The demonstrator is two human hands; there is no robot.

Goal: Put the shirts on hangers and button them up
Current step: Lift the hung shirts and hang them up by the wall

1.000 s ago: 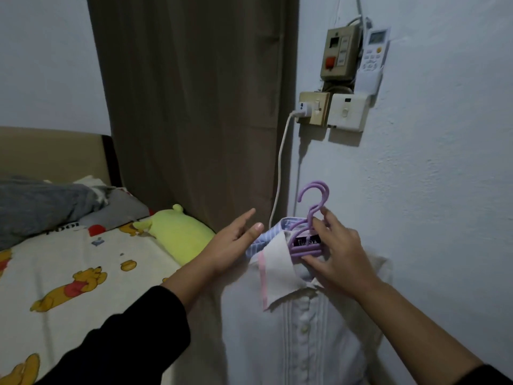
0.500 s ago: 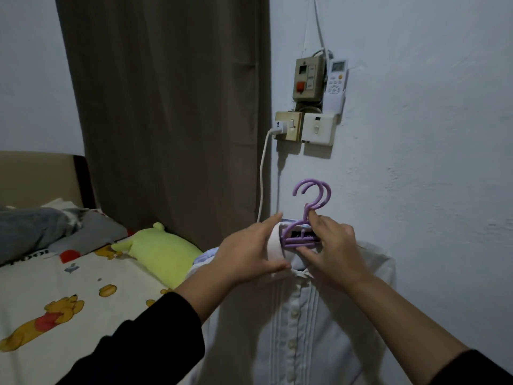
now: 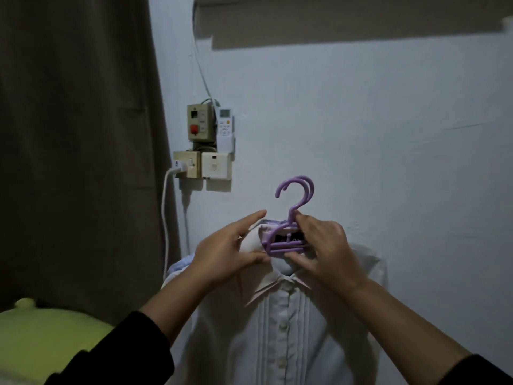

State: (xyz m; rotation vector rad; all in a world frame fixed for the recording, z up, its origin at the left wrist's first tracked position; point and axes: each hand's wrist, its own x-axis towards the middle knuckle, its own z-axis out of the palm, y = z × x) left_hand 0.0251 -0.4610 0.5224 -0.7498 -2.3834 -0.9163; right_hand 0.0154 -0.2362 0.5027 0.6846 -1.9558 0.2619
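A white buttoned shirt (image 3: pixel 280 337) hangs on purple hangers (image 3: pixel 294 201), two hooks showing side by side, held up in front of the wall. My right hand (image 3: pixel 322 245) grips the hangers just below the hooks. My left hand (image 3: pixel 230 251) pinches the shirt's left collar between thumb and fingers, index finger stretched out. A second, light blue shirt (image 3: pixel 180 266) peeks out behind the white one at its left shoulder.
A brown curtain (image 3: pixel 77 134) hangs at the left. Switches, a socket with a white charger cable (image 3: pixel 165 212) and a remote in a holder (image 3: pixel 225 126) are on the wall. A green plush (image 3: pixel 47 337) lies at the lower left.
The view has tilted up and the bed has dropped out of sight. The hangers and shirts have risen along the wall. My left hand has gone from open beside the collar to pinching it.
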